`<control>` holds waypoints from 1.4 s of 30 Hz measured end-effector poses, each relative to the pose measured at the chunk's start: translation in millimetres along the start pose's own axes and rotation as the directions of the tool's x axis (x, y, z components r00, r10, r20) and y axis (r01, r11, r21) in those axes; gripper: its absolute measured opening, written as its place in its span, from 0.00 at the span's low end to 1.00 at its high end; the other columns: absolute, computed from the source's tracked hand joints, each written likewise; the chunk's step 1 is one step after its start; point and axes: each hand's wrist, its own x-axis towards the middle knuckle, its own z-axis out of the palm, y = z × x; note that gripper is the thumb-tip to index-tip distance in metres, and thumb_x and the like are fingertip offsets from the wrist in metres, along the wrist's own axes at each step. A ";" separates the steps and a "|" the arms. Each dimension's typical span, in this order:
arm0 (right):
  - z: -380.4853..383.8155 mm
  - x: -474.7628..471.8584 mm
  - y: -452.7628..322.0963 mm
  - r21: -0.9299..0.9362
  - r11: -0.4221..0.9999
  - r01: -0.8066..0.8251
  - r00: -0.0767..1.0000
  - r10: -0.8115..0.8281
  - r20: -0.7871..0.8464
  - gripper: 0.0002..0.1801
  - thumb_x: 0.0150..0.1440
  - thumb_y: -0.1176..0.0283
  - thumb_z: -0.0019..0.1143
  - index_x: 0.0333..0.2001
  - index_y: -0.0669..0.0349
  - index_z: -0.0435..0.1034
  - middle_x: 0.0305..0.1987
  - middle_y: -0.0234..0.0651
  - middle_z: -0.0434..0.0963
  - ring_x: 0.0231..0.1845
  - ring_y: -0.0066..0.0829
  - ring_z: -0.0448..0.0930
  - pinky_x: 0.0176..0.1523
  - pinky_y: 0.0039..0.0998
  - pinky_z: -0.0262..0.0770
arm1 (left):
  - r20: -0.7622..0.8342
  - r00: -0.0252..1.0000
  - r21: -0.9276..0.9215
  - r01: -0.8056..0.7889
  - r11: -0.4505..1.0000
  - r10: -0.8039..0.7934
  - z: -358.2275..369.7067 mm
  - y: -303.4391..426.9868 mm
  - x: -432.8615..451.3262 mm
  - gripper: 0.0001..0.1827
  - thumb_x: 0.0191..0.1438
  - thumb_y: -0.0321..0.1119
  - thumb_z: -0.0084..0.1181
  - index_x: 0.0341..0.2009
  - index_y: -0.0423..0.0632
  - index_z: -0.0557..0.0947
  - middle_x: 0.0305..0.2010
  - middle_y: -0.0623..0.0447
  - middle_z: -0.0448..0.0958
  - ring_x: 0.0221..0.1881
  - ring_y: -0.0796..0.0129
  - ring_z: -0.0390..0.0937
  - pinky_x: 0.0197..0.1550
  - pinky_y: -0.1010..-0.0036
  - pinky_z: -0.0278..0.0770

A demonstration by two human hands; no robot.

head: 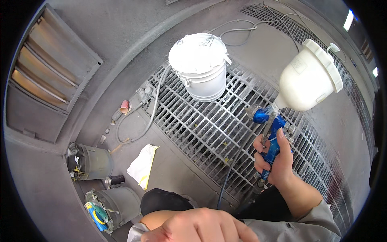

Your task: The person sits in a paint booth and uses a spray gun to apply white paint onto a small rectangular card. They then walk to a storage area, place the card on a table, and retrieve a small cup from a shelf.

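My right hand (281, 163) is wrapped around the grip of a blue gravity-feed spray gun (276, 127), with fingers by its trigger. Atop the gun, a tilted white plastic paint cup (305, 75) has a ribbed lid and a small cap. The nozzle points to the left in the picture. A grey air hose (231, 175) runs across the grating near the gun. Close to the camera, at the bottom edge, is the back of my left hand (202, 227). Its fingertips are cut off by the frame, so whether it holds anything is hidden.
A white-covered bucket (199, 66) stands on the metal floor grating (211, 127). Left of it lie a pink cup (124, 106) and a looped hose (151, 121). A white cloth or paper (142, 165), a spray can (115, 180) and two tipped buckets (98, 161) are nearer me.
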 end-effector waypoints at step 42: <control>13.9 4.5 -2.3 -0.073 0.994 0.075 0.997 -0.075 0.014 0.26 0.71 0.42 0.32 0.51 0.53 0.63 0.34 0.34 0.69 0.13 0.17 0.59 0.18 0.23 0.61 | -0.804 0.339 0.557 0.146 0.817 0.488 -87.7 -9.5 -38.1 0.26 0.57 0.11 0.59 0.26 0.56 0.60 0.23 0.64 0.60 0.25 0.79 0.58 0.44 0.77 0.70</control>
